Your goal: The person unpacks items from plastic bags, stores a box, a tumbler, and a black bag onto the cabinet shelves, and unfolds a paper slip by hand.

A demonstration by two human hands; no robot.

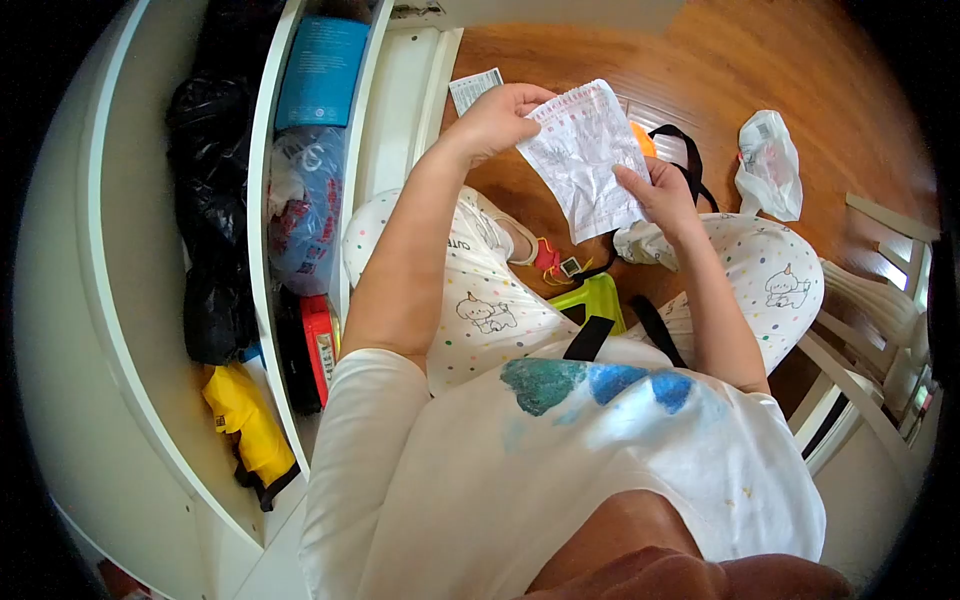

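Between my two hands a crumpled white sheet of printed paper (585,155) is held up above the floor. My left hand (500,122) pinches its upper left corner, while my right hand (662,195) grips the lower right edge with the thumb on top. Behind the paper, an orange item (643,140) and a black strap (690,165) are partly hidden. A small printed slip (474,90) lies beyond my left hand. Below the sheet, between my legs, are a yellow-green item (597,298) and a small red item (547,256).
To the left, open white drawers (262,200) hold black plastic bags (212,200), a blue package (322,72), a clear plastic bag (308,205), a red box (318,345) and a yellow pouch (250,420). A white plastic bag (769,165) lies on the wooden floor (820,90). White slatted furniture (870,340) stands right.
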